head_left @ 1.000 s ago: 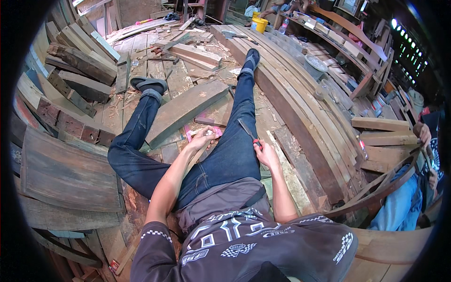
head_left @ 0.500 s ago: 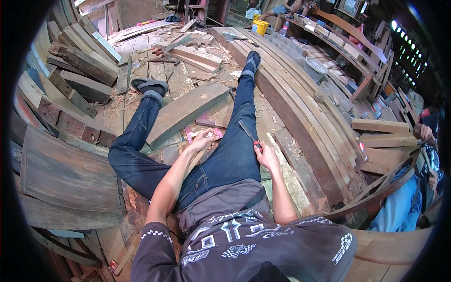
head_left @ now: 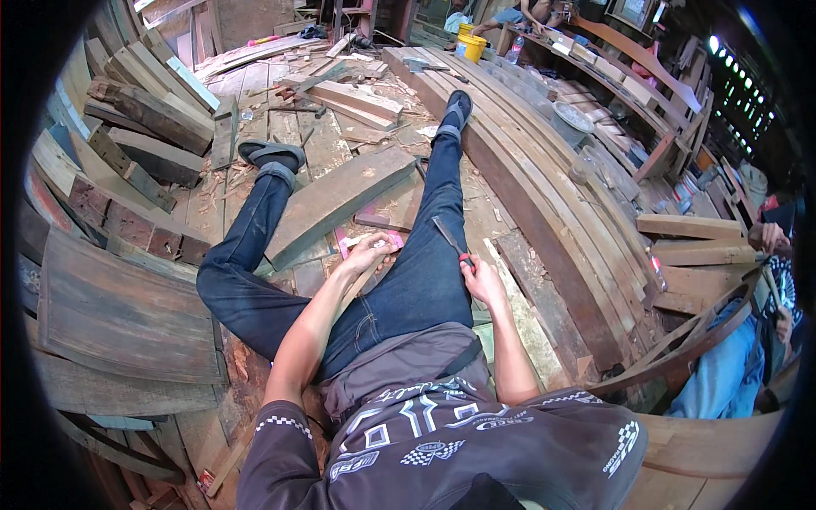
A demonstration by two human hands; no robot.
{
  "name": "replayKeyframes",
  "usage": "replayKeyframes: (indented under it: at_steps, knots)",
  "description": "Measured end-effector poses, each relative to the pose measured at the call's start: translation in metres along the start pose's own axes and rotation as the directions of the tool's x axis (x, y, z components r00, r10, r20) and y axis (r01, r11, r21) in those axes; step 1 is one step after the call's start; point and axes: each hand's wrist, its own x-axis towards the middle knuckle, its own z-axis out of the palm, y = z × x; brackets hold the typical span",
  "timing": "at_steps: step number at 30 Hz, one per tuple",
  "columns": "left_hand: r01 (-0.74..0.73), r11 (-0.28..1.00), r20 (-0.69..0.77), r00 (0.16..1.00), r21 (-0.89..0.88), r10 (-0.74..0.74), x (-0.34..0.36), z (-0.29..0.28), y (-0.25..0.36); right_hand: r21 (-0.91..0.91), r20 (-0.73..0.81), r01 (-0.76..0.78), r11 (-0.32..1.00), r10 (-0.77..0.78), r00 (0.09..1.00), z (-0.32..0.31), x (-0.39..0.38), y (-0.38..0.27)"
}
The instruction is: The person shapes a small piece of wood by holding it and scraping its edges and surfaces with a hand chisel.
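Hands set apart above the lap, neither one spread: left hand (head_left: pixel 370 252) curled inward, seemingly pinching a slim, straight, pale tan wooden strip (head_left: pixel 360 282) (exact fingertip contact too small to tell), right hand (head_left: pixel 482 279) closed around the red handle of a slender chisel-like tool (head_left: pixel 449 238) with a flat grey metal blade. Gripped by the handle, probably to keep the blade aimed away from the torso, out over the right thigh; cannot tell whether touching the dark blue denim trousers (head_left: pixel 416 280) below. Strip slanting back from the left hand beside the forearm, perhaps for steadiness. Just beyond that hand, a short, dark brown wooden bar (head_left: pixel 378 223), near a flat, bright pink item (head_left: pixel 342 239) partly hidden by the hand. Lying aslant on the worn wooden plank floor (head_left: pixel 242 197), between the legs, a thick, grey-brown rectangular beam (head_left: pixel 340 200); left knee bent outward, likely to leave room for it. Alongside the outstretched right leg, long, tan wooden planks (head_left: pixel 544 191) set side by side, presumably laid lengthwise to save space.
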Motion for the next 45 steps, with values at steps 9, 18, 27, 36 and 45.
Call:
replayKeyframes:
  at_steps: [9, 18, 27, 36, 45]
  knots:
    - [-0.013, 1.000, -0.016, 1.000, 0.026, 0.013, 0.0009, 0.0020, -0.0020, 0.032, -0.037, 0.023, 0.999, -0.022, 0.999, 0.0017, -0.0006, 0.0004]
    - [-0.037, 0.998, -0.021, 0.999, 0.055, 0.039, 0.0021, 0.0010, -0.0036, 0.019, -0.048, 0.032, 0.999, -0.031, 0.998, 0.0018, -0.0018, -0.0007]
    - [-0.031, 0.999, -0.031, 0.999, 0.039, 0.032, 0.0030, -0.0002, -0.0065, 0.028, -0.032, 0.021, 0.999, -0.020, 0.999, 0.0043, -0.0008, 0.0009]
    - [-0.028, 0.999, -0.023, 0.999, 0.041, 0.029, 0.0012, 0.0036, -0.0015, 0.022, -0.001, -0.012, 1.000, 0.012, 1.000, 0.0033, -0.0009, 0.0001]
    - [0.015, 0.999, -0.105, 0.994, 0.045, -0.010, -0.0008, 0.0045, -0.0025, 0.017, 0.010, -0.002, 1.000, 0.002, 1.000, 0.0011, -0.0023, -0.0023]
